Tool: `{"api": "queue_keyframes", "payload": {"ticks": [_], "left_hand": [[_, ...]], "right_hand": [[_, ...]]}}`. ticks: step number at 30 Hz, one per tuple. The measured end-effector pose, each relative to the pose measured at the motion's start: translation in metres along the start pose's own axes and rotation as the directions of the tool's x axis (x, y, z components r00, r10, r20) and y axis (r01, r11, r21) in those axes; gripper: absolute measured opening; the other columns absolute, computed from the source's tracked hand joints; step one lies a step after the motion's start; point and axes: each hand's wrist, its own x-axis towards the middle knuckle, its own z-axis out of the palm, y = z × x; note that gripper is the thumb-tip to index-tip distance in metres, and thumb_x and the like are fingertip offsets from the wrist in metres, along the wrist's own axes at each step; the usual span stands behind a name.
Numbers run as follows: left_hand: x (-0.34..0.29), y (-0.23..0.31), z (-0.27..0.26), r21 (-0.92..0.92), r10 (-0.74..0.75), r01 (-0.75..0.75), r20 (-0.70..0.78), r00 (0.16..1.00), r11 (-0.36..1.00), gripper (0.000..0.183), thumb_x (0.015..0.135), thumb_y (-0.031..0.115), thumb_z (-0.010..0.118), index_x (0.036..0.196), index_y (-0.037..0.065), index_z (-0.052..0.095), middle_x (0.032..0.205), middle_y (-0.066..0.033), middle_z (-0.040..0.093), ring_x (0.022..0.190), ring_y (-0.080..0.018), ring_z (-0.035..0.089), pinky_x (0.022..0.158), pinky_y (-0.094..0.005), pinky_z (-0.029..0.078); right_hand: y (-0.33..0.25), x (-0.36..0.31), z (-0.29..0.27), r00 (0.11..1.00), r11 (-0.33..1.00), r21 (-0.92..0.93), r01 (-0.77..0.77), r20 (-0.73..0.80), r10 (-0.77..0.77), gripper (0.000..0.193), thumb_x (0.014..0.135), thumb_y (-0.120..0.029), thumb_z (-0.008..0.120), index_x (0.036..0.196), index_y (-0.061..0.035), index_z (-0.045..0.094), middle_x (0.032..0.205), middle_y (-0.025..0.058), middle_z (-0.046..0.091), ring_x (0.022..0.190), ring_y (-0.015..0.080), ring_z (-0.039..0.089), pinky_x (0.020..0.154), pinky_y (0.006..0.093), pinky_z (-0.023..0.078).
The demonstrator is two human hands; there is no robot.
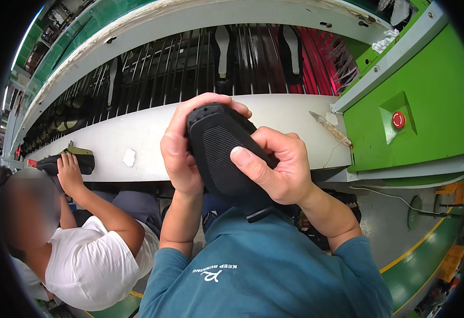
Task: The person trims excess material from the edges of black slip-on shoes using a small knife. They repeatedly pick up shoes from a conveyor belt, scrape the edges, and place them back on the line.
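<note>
A black shoe is held up in front of my chest, its ribbed sole facing me. My left hand wraps around its far end and left side, fingers curling over the top. On the other side, my right hand grips the shoe with the thumb pressed on the sole. The shoe's near end is hard to make out against the dark things behind it. Beyond my hands runs a white ledge, with a tape-wrapped pointed tool lying at its right.
Dark shoes with pale soles rest on a roller conveyor past the ledge. A green panel with a red button stands right. At left, a co-worker in white touches an olive-and-black shoe. A white scrap lies between us.
</note>
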Motion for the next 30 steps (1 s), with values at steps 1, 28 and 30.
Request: {"api": "queue_keyframes", "payload": {"ticks": [1, 28, 30], "left_hand": [[0.001, 0.002, -0.001, 0.023, 0.015, -0.016, 0.017, 1.000, 1.000, 0.088, 0.106, 0.072, 0.041, 0.134, -0.008, 0.065, 0.113, -0.0250, 0.076, 0.105, -0.0303, 0.076, 0.092, -0.0426, 0.063], [-0.013, 0.019, 0.006, 0.045, 0.014, -0.014, 0.016, 1.000, 0.999, 0.063, 0.099, 0.040, 0.062, 0.129, -0.015, 0.065, 0.115, -0.0344, 0.076, 0.106, -0.0436, 0.077, 0.097, -0.0536, 0.063], [-0.014, 0.020, 0.008, 0.057, 0.025, -0.026, 0.017, 1.000, 0.998, 0.062, 0.100, 0.039, 0.062, 0.129, -0.015, 0.066, 0.117, -0.0347, 0.076, 0.107, -0.0441, 0.077, 0.098, -0.0537, 0.063]], "right_hand": [[-0.001, 0.000, 0.000, 1.000, 1.000, -0.004, -0.001, 0.001, 0.001, 0.027, 0.105, -0.020, 0.078, 0.087, -0.0034, 0.069, 0.073, -0.0008, 0.071, 0.063, 0.0020, 0.058, 0.055, 0.0229, 0.045], [0.003, -0.011, -0.007, 0.997, 0.997, -0.045, 0.056, 0.048, -0.054, 0.027, 0.104, -0.019, 0.079, 0.086, -0.0020, 0.068, 0.068, 0.0058, 0.072, 0.060, 0.0087, 0.067, 0.055, 0.0278, 0.050], [0.002, -0.012, -0.010, 0.997, 0.997, -0.056, 0.045, 0.062, -0.041, 0.026, 0.104, -0.019, 0.079, 0.087, -0.0019, 0.068, 0.068, 0.0059, 0.072, 0.060, 0.0089, 0.067, 0.055, 0.0278, 0.050]]}}
